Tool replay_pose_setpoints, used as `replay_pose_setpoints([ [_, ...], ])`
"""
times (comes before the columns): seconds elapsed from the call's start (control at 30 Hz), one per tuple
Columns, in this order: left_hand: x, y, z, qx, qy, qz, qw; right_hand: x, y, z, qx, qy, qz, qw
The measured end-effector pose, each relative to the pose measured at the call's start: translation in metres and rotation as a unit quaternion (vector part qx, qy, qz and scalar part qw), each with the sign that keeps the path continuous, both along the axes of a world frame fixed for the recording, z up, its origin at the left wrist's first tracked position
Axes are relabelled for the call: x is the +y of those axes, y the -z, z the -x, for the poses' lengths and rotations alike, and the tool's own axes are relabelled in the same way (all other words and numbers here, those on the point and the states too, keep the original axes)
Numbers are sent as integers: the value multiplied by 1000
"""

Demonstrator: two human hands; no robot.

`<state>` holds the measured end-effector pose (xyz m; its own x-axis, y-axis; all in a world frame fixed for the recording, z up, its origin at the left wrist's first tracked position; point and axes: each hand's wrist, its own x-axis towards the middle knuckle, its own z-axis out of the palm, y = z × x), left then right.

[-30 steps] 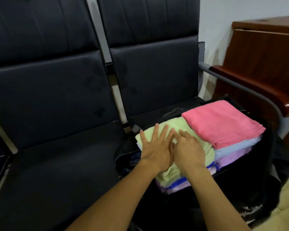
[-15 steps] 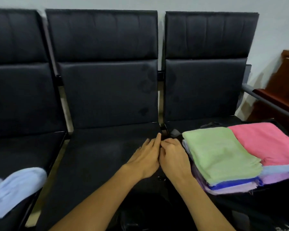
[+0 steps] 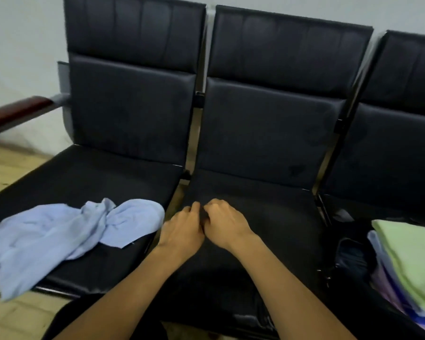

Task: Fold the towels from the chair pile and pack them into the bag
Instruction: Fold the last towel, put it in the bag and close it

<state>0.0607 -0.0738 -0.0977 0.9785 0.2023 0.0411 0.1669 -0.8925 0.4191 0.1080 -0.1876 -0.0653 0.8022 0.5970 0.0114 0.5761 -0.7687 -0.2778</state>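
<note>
1. head view: row of black chairs (image 3: 255,133) fills the frame, middle seat bare under both hands.
2. crumpled light-blue towel (image 3: 59,236) lies unfolded on the left seat, just left of the hands.
3. folded stack topped by the green towel (image 3: 412,256) sits in the dark bag (image 3: 351,258) at right.
4. left hand (image 3: 182,231) and right hand (image 3: 226,223) touching, fingers loosely curled, holding nothing.
5. best next: reach left, pinch two towel corners, spread flat on the middle seat before folding.

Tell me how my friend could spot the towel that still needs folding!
Find the row of black chairs along the wall and go to the leftmost seat. The light blue towel lies crumpled near its front edge, left of both hands. Unlike the flat, folded stack topped by a green towel at far right, it is rumpled and alone.
</note>
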Motion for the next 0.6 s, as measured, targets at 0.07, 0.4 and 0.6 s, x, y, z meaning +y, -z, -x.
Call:
replay_pose_setpoints([
  [0.07, 34, 23, 19, 14, -63, 3, 998, 30, 12, 13, 25, -30, 18, 999],
  [0.4, 124, 85, 49, 146, -175, -52, 972, 124, 60, 40, 113, -98, 113, 982],
  [0.6, 149, 101, 30, 97, -138, -24, 985, 158, 82, 24, 114, -96, 101, 984],
])
